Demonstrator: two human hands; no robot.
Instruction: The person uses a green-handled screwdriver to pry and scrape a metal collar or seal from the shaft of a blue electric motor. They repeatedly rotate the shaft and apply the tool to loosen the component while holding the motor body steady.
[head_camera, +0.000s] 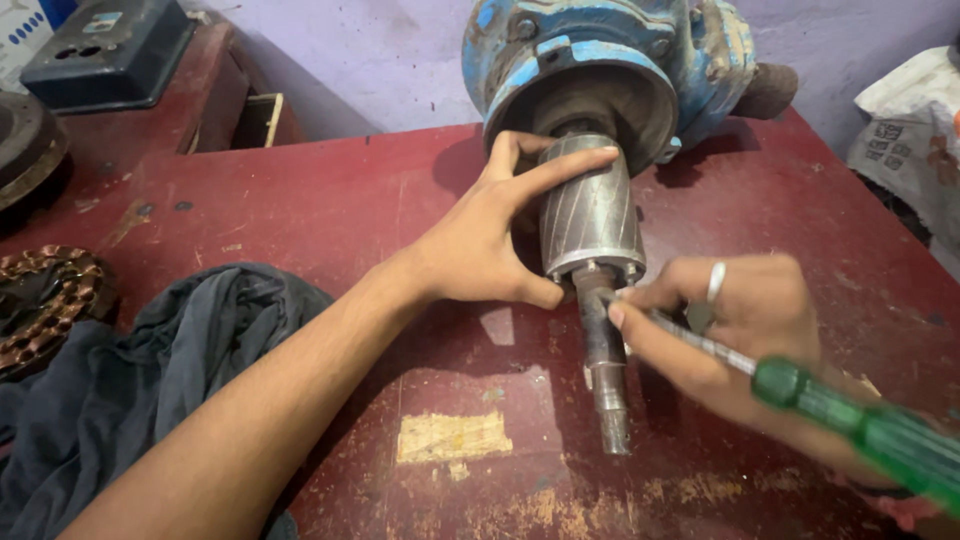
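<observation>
1. Head view looks down on a worn red table (330, 210), where a grey metal rotor (590, 205) lies near the far edge, its ribbed drum pointing away and its shaft (603, 350) running back toward the near edge.
2. Left hand (485, 235) is spread wide over the rotor: the forefinger lies across the top of the drum and the thumb presses against its near end, so the drum sits gripped between them.
3. Right hand (740, 325) is closed around a screwdriver (800, 385) with a green handle; the thumb and fingers pinch the metal blade, whose tip meets the rotor's near end face just beside the shaft. A ring shows on one finger.
4. Far end of the rotor sits inside the open mouth of a blue motor housing (610, 55) that stands at the far edge of the table.
5. A dark grey cloth (150, 370) lies bunched at the near left corner, under the left forearm.
6. A copper winding (45, 300) rests at the left edge, touching the cloth.
7. A pale scraped patch (452, 437) marks the table near the shaft's free end.
</observation>
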